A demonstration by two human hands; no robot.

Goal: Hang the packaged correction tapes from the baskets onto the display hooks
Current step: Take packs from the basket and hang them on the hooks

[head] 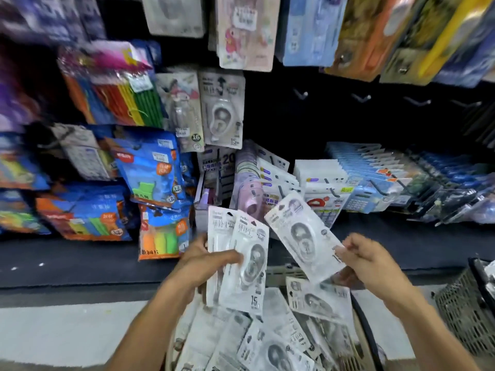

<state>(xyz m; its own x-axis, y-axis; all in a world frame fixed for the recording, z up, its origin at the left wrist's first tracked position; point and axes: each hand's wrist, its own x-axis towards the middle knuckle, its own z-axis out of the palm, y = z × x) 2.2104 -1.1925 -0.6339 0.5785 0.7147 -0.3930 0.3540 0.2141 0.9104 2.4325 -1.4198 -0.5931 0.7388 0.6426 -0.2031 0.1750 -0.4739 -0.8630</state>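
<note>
Left hand (pixel 207 259): grips a small stack of white correction tape packs (pixel 242 261), thumb across the front, held upright above the basket.
Right hand (pixel 367 259): pinches the bottom corner of one pack (pixel 302 235), tilted with its top leaning left toward the shelf.
Gap between hands: the tilted pack's top sits just beside the stack, not touching it.
Basket (pixel 284 273): below both hands, full of more packs (pixel 270 336) lying flat in a messy heap.
Second basket (pixel 463 314): dark mesh, at the right edge, well apart.
Open room: a dark wall stretch with four bare hooks (pixel 361 97), up and to the right of the hands.
Hung pack (pixel 222 109): same kind, on a hook left of the bare ones.
Pack look: white card, clear bubble, round tape case inside, "15" printed low.
Shelf edge (pixel 80 263): dark ledge under the hanging goods.
</note>
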